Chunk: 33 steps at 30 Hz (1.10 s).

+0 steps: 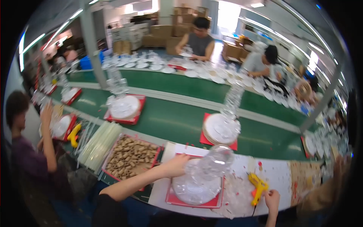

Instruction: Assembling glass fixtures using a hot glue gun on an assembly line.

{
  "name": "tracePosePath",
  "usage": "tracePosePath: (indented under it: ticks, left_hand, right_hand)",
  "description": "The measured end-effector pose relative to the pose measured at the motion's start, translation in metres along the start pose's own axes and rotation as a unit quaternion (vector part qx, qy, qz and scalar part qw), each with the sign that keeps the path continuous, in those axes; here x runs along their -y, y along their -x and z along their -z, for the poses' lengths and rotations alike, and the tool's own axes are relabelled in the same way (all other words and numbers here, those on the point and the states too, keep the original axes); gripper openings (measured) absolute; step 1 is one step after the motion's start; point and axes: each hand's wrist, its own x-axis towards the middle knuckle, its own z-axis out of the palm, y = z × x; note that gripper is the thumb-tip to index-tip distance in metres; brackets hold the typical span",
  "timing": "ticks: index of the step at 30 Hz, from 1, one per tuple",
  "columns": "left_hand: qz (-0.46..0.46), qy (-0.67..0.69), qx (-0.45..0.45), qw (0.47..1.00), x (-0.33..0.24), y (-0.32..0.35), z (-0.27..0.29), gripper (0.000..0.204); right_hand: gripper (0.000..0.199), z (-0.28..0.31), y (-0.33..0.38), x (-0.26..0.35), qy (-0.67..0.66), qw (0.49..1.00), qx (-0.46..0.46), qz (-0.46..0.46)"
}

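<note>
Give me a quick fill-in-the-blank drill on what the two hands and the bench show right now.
1. The left hand touches a clear tiered ornament standing on a ____ tray.
2. The right hand is at the handle end of a ____ glue gun.
3. The tray of short cardboard tubes lies to the ____ of the left hand.
4. The conveyor belt beyond the bench is ____.

Missing words: red; yellow; left; green
</note>
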Motion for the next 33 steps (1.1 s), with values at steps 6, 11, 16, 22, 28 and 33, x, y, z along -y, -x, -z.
tracePosePath:
  ticks: [6,11,16,22,28,33]
  left_hand:
    - [0.167,-0.095,0.064,0.979,-0.036,-0.008,0.0,0.037]
    - [0.073,-0.128,0.221,0.964,-0.042,-0.027,0.023,0.033]
    - [-0.093,-0.065,0.242,0.964,-0.029,-0.044,0.019,0.045]
    - [0.115,-0.09,0.219,0.965,-0.041,-0.041,0.014,0.043]
    - [0.099,-0.095,0.168,0.976,-0.032,-0.043,0.006,0.034]
    - [0.077,-0.046,0.062,0.994,-0.026,-0.055,-0.005,0.025]
  right_hand:
    - [0.048,0.011,0.019,0.135,-0.279,0.931,0.169,0.166]
    - [0.022,-0.109,-0.007,0.201,-0.35,0.867,0.258,0.244]
    - [0.03,-0.143,-0.015,0.25,-0.035,0.83,0.133,0.54]
    - [0.028,-0.148,-0.011,0.247,-0.006,0.834,0.168,0.526]
    - [0.026,-0.144,-0.011,0.242,-0.037,0.807,0.122,0.576]
    - [0.026,-0.146,-0.018,0.234,0.008,0.82,0.173,0.546]
